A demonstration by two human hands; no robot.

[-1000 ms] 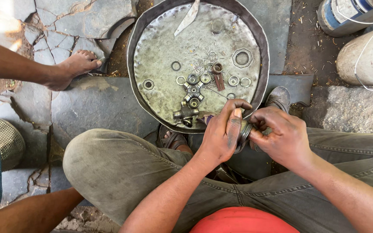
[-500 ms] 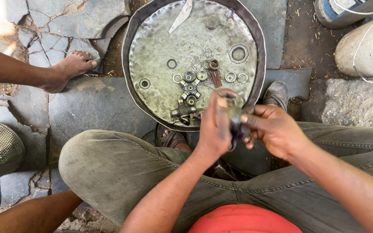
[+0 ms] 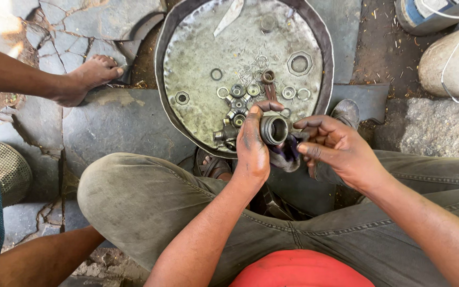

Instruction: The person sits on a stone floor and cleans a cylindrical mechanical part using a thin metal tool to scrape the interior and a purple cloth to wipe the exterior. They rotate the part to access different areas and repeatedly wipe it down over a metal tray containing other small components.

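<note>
Gripping tight with the left hand (image 3: 253, 149): thumb hooked over the top, fingers wrapped behind, closed round a short metal cup (image 3: 273, 129) just below the middle of the frame. Holding it with the open mouth turned up and to the right, bore in plain sight, right over the lower rim of the round metal tray (image 3: 187, 122). Waiting just beside with the right hand (image 3: 336, 146), forefinger and thumb stretched out towards the cup, not touching it. Tucked between the two hands, under the cup, a dark purple cloth (image 3: 288, 155). Hard to call from this angle: pinched by the lower right fingers, or merely draped over them.

Now for doing it well. Better to steady the cup by its outer wall only, leaving the mouth free for the cloth. Worth wrapping a fold of cloth over one fingertip, going in straight, turning against the inner wall, reaching right down into the bottom corner. Wise to work over the tray, catching anything dropped.

Careful with the loose bits up there: rings and small cups (image 3: 238, 90) clustered mid-tray, a cross-shaped piece (image 3: 233, 119) just left of the gripping thumb, a big hex nut (image 3: 299, 63) towards the upper right. No knocking those about with an elbow or a trailing corner of cloth.

Also minding the bare foot (image 3: 88, 77) of another person at the upper left, planted on the stone, well apart from the hands.
</note>
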